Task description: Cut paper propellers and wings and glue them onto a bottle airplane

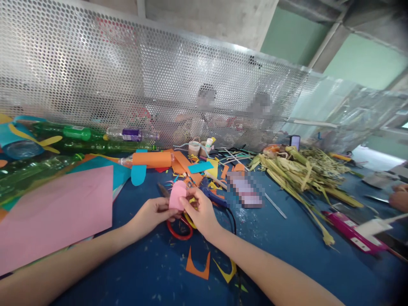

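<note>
Between my two hands is a small pink paper piece with a rounded top. My left hand pinches its lower left edge, and my right hand grips its right side with thumb and fingers. Under them on the blue table lie red-handled scissors, partly hidden by the hands. Something with a yellow handle shows behind my right fingers. A blue glue gun rests just right of my right hand. Orange and yellow paper offcuts lie nearer to me.
Left is a large pink sheet over coloured paper, with plastic bottles behind. An orange-wrapped bottle lies beyond my hands. To the right are a phone, dried husks, a magenta power strip and another person's hand.
</note>
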### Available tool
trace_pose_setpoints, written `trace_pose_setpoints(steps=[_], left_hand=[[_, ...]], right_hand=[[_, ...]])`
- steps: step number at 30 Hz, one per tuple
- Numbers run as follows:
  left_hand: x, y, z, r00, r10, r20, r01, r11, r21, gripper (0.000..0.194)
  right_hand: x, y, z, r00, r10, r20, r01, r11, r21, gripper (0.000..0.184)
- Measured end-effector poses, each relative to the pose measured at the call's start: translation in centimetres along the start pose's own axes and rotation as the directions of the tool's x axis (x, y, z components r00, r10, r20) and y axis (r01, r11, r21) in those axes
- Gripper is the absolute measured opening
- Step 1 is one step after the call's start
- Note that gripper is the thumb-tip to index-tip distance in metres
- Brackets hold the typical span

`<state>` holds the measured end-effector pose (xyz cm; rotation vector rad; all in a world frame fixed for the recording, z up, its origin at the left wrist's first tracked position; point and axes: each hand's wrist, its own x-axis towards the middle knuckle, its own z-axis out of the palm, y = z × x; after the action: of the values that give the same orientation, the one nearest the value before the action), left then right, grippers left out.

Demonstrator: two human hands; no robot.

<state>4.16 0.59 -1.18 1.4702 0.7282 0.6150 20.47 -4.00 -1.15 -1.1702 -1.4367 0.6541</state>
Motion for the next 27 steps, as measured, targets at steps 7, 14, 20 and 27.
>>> trace_pose_setpoints(steps=[7, 14, 20, 27], left_hand=[[0.01, -0.26, -0.03, 0.999, 0.026, 0.02, -0.026, 1.0, 0.006, 0.029], [-0.14, -0.07, 0.11, 0.999, 0.042, 0.022, -0.042, 0.999, -0.01, 0.029], [-0.29, 0.21, 0.12, 0.999, 0.042, 0.013, -0.043, 0.999, 0.012, 0.028], [-0.31, 0.26, 0.14, 0.999, 0.048, 0.025, -0.048, 0.999, 0.003, 0.027]], right_hand=[[0.1, 0.59, 0.14, 0.998, 0.055, 0.008, -0.056, 0.985, 0.164, 0.015], [0.06, 0.48, 0.07, 0.999, 0.052, 0.007, -0.053, 0.987, 0.149, 0.016], [0.23, 0.16, 0.17, 0.998, 0.057, -0.027, -0.051, 0.982, 0.181, 0.019], [0.22, 0.09, 0.07, 0.999, 0.034, -0.021, -0.03, 0.984, 0.176, 0.019]])
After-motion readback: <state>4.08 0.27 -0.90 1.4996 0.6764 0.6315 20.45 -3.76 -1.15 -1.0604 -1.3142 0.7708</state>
